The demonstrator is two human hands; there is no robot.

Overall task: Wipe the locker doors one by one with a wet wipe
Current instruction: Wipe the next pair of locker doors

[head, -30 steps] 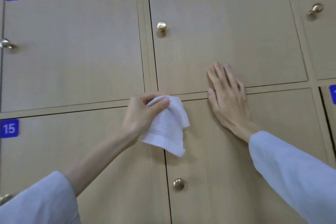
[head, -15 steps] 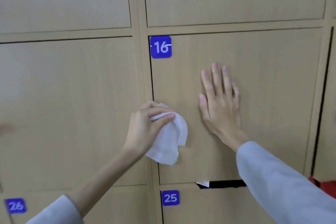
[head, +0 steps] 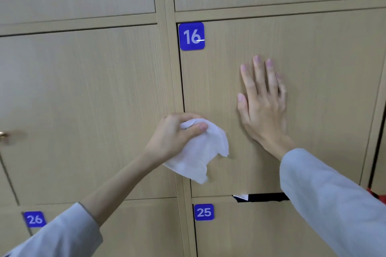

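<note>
White wet wipe (head: 198,152) is bunched in our left hand (head: 173,133), its grip clamped on it; our right hand (head: 263,106), fingers straight, is pressing flat on locker door 16 (head: 323,89) beside it.

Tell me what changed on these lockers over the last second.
The view dropped from door 05's row to the beige wooden locker door 16. The right hand came down with it and lies flat there. The left hand keeps gripping the white crumpled wet wipe near the door's left edge.
</note>
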